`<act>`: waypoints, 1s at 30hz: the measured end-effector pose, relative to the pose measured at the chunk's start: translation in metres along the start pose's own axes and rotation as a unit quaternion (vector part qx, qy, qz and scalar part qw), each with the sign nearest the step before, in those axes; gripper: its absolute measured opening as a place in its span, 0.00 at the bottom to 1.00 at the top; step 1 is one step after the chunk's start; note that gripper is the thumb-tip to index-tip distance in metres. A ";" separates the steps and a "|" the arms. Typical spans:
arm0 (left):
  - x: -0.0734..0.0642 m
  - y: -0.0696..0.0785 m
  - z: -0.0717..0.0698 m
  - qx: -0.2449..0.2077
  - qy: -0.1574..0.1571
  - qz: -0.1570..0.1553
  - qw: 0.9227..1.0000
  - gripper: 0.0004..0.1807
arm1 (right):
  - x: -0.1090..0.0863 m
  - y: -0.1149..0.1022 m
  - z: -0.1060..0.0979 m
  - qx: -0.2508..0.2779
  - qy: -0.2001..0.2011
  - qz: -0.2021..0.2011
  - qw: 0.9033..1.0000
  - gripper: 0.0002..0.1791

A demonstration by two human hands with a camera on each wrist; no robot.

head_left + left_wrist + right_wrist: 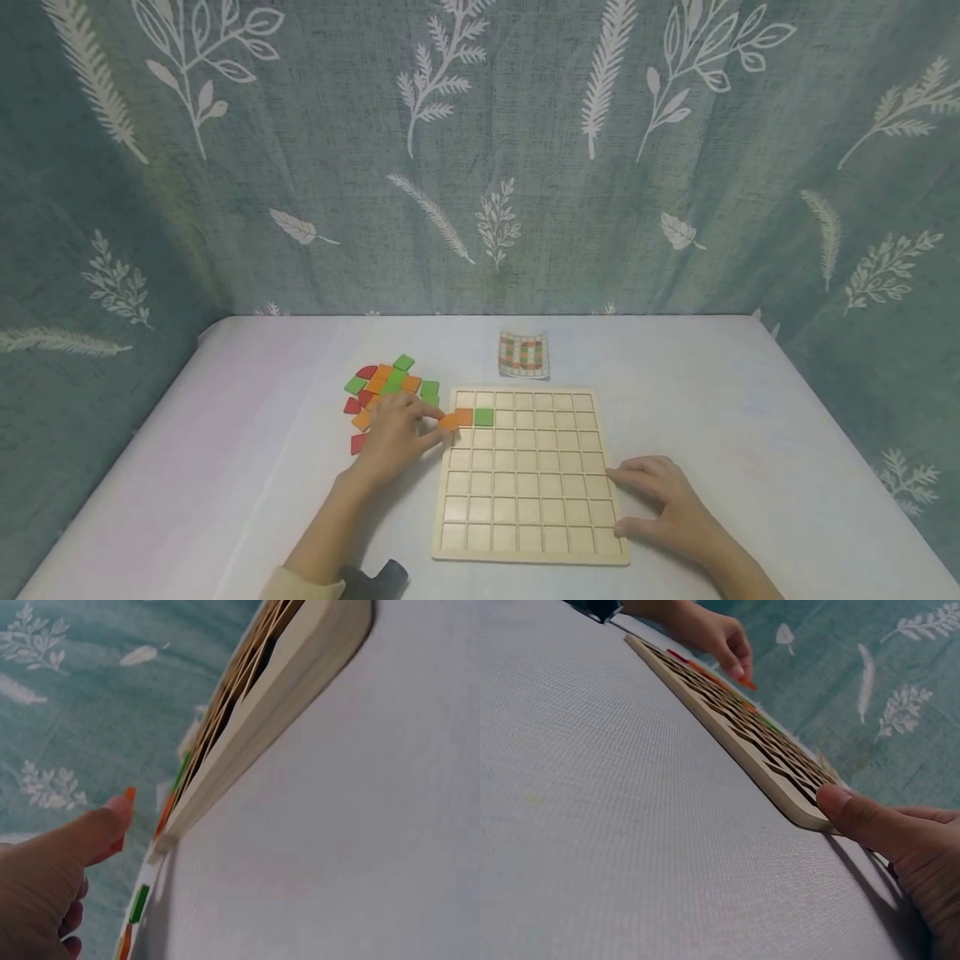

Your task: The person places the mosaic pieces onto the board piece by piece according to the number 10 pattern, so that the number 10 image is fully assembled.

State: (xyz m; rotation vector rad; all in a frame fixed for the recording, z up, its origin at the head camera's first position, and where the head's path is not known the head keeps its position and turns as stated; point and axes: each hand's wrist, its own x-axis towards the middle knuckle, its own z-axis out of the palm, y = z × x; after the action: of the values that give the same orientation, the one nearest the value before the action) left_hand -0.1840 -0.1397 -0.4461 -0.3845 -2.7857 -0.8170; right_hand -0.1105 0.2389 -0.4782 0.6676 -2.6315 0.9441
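Observation:
My left hand (399,427) pinches an orange tile (449,422) between thumb and fingertips, over the left edge of the wooden grid board (529,486). In the left wrist view the thumb covers most of that tile (130,794). An orange square tile (464,417) and a green square tile (484,417) lie side by side in the board's second row. On the board's right side, my right hand (663,504) touches the edge with thumb and fingertips spread apart; the right wrist view has the thumb at the rim.
A loose pile of red, orange and green tiles (395,377) lies left of the board, partly behind my left hand. Beyond the board is a small card (523,356) printed with a coloured grid pattern. A leaf-patterned curtain (480,208) hangs behind the white table (697,375).

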 end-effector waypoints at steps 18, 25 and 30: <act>0.004 0.016 0.022 -0.046 -0.056 0.049 0.996 0.13 | 0.001 0.000 0.000 0.017 0.006 -0.022 1.000 0.33; 0.004 0.021 0.024 -0.064 -0.062 0.046 0.995 0.14 | 0.001 -0.001 -0.001 0.019 0.004 -0.021 1.000 0.33; 0.004 0.020 0.026 -0.065 -0.066 0.045 0.995 0.14 | 0.000 -0.001 -0.002 0.010 0.003 -0.015 1.000 0.33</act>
State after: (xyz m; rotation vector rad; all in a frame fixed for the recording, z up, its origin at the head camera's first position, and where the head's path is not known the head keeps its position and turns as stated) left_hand -0.1847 -0.1083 -0.4566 -0.6029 -2.8178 -0.9890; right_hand -0.1098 0.2392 -0.4763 0.7057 -2.6033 0.9638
